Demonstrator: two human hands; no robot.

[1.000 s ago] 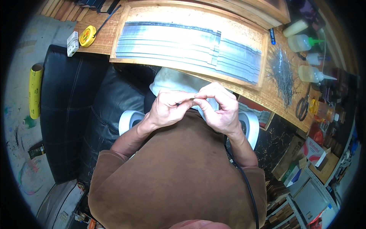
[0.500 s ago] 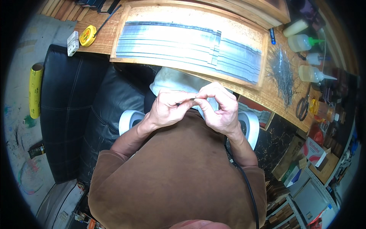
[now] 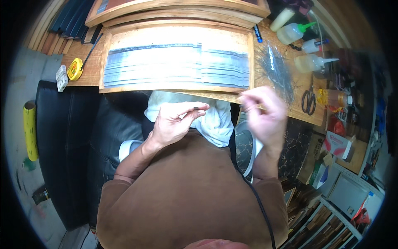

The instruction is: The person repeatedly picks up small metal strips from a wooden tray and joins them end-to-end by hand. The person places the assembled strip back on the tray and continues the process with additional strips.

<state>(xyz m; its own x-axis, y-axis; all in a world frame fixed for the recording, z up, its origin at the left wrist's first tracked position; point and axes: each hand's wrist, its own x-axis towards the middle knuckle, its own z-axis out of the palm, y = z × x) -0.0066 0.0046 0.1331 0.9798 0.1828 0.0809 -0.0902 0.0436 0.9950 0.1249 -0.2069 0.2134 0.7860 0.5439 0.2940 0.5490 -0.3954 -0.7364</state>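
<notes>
My left hand (image 3: 176, 122) is raised over a white cloth (image 3: 215, 120) in my lap and pinches a tiny dark piece (image 3: 195, 108) between thumb and forefinger. My right hand (image 3: 265, 116) is blurred with motion, its fingers drawn together near the workbench's front edge, close to a pile of thin wires (image 3: 275, 70). Whether it holds anything I cannot tell. A wooden tray (image 3: 107, 54) lined with rows of grey strips (image 3: 174, 66) lies on the bench in front of me.
Squeeze bottles (image 3: 292, 31), scissors (image 3: 309, 99) and small jars sit at the bench's right end. A yellow tape measure (image 3: 75, 69) lies at the left. A black seat (image 3: 70, 137), a yellow roll (image 3: 30, 130) and boxes (image 3: 336, 145) surround me.
My hands were joined over the cloth. Now they have parted: the right hand has swung out to the right toward the wire pile, and the left keeps the small piece.
</notes>
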